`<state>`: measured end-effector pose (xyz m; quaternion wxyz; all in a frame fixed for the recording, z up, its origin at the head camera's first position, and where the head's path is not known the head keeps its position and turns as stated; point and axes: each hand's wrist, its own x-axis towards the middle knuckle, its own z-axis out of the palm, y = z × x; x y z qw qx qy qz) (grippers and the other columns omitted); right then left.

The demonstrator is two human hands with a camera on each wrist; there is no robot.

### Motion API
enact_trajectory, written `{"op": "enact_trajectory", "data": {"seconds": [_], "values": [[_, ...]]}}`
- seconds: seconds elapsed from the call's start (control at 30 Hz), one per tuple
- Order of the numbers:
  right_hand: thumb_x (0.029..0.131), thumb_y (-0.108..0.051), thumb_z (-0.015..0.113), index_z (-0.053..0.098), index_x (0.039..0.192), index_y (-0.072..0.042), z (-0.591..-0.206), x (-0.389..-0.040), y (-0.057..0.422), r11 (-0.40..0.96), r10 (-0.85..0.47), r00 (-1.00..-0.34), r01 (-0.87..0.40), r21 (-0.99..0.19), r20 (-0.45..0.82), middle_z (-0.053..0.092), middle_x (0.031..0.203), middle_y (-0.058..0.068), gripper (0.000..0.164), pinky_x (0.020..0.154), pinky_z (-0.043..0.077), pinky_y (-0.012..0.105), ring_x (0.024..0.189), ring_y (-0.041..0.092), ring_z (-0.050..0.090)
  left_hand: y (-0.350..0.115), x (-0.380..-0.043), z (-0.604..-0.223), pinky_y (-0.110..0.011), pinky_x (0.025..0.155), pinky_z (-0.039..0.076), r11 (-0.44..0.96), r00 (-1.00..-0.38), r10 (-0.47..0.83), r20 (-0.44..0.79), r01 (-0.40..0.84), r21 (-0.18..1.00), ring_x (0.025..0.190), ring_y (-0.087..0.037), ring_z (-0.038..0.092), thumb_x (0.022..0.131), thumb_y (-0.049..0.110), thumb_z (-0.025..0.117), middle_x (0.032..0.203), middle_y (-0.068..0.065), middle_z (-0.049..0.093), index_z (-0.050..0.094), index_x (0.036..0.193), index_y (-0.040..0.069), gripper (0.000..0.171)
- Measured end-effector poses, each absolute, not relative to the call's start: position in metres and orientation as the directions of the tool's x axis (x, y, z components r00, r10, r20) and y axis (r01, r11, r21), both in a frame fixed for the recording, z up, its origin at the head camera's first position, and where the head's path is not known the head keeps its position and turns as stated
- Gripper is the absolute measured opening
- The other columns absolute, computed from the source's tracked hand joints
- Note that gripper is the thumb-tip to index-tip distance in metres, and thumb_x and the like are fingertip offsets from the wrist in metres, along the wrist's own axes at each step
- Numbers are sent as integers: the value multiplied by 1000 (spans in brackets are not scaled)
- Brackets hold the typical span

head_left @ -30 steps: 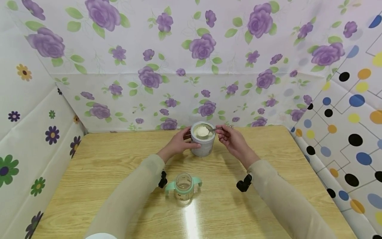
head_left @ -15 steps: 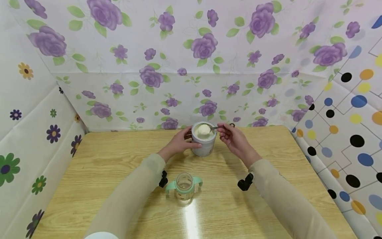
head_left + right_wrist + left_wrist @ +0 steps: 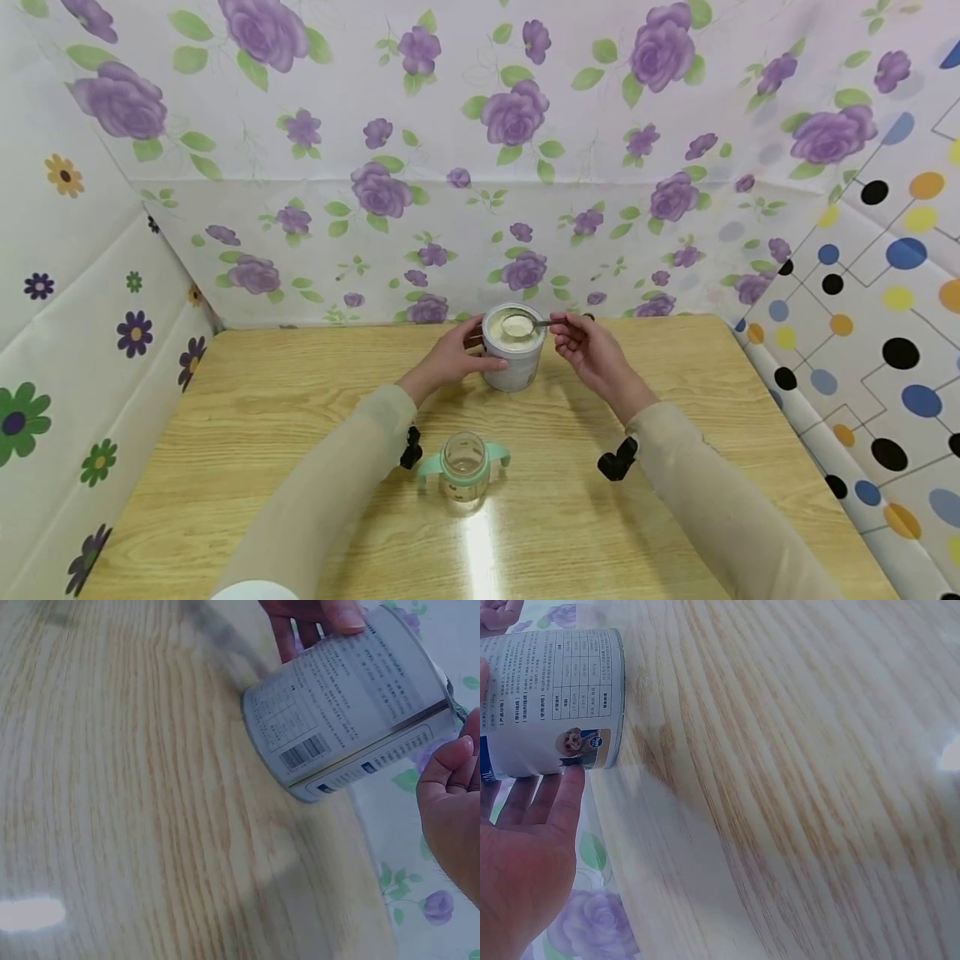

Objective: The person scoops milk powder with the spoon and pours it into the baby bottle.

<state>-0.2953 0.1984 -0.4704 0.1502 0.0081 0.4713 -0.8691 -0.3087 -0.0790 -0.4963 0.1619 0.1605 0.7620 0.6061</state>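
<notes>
A white can (image 3: pixel 512 372) of pale powder stands near the table's back edge, its top uncovered. My left hand (image 3: pixel 450 357) grips the can's left side, thumb across the front and fingers behind; the left wrist view shows the can's printed label (image 3: pixel 555 682) with a small dog picture. In my right hand (image 3: pixel 592 354) the handle of a metal spoon (image 3: pixel 542 322) is pinched. The spoon's bowl, with powder in it, lies over the can's mouth at the rim. From the right wrist view, the can's barcode side (image 3: pixel 345 705) faces me and the spoon is mostly hidden.
A clear bottle (image 3: pixel 463 467) with mint-green handles, its top uncovered, stands on the wooden table (image 3: pixel 300 433) nearer to me, between my forearms. Flowered cloth (image 3: pixel 420 208) hangs right behind the table's back edge, with patterned cloth at both sides.
The heaped powder on the spoon has become lower and flatter, and the bowl has shifted slightly over the can. My left hand keeps its grip on the can; the bottle has not moved.
</notes>
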Motion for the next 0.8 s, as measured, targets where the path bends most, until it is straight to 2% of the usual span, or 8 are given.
{"op": "enact_trajectory", "data": {"seconds": [0.4, 0.8], "values": [[119, -19, 39, 72, 111, -2, -472, -295, 198, -541, -259, -950, 292, -789, -175, 78, 87, 3, 38, 70, 57, 22, 74, 10, 68, -79, -309, -496, -45, 121, 46, 209, -896, 442, -47, 52, 977, 153, -34, 43, 90, 16, 90, 166, -10, 44, 32, 169, 15, 98], [119, -20, 40, 73, 107, -3, -471, -296, 195, -537, -228, -954, 290, -792, -194, 77, 85, 2, 39, 68, 56, 21, 72, 10, 67, -79, -309, -495, -45, 121, 45, 212, -893, 448, -49, 52, 976, 153, -34, 43, 91, 18, 90, 166, -10, 44, 32, 169, 15, 97]]}}
